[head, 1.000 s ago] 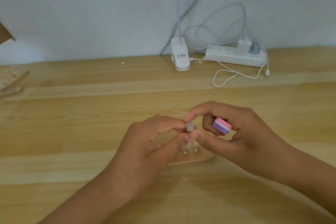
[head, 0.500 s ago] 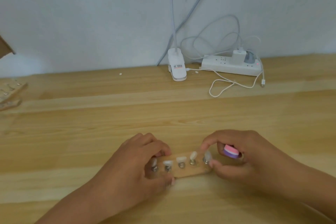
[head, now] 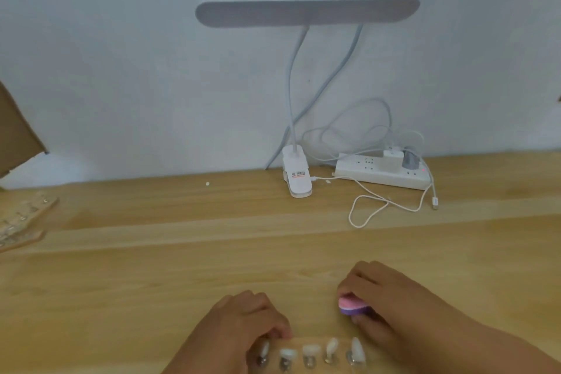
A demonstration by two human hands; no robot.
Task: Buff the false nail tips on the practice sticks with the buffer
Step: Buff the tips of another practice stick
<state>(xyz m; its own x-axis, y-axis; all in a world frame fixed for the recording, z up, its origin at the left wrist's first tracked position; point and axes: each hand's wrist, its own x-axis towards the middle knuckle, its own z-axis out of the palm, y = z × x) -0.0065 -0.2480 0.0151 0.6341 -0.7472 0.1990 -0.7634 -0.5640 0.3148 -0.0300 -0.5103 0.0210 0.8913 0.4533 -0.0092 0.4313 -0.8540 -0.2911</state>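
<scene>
At the bottom edge of the view lies a small wooden holder [head: 315, 343] carrying several practice sticks with pale false nail tips [head: 312, 349]. My left hand [head: 239, 328] rests on the holder's left end, fingers curled over it at the leftmost stick. To the right, my right hand [head: 391, 304] grips a small pink and purple buffer [head: 351, 306] between fingers and thumb, held just above and right of the holder, apart from the tips.
A white clip lamp [head: 297, 176] stands at the back of the wooden table, its head [head: 306, 9] overhead. A power strip [head: 382, 173] with plugs and a loose white cable [head: 373, 206] lies beside it. More wooden holders [head: 21, 222] sit at the far left.
The stick I held up a second ago is back in the holder. Both hands dropped to the table, my right hand drew away with the buffer, and the view tilted up.
</scene>
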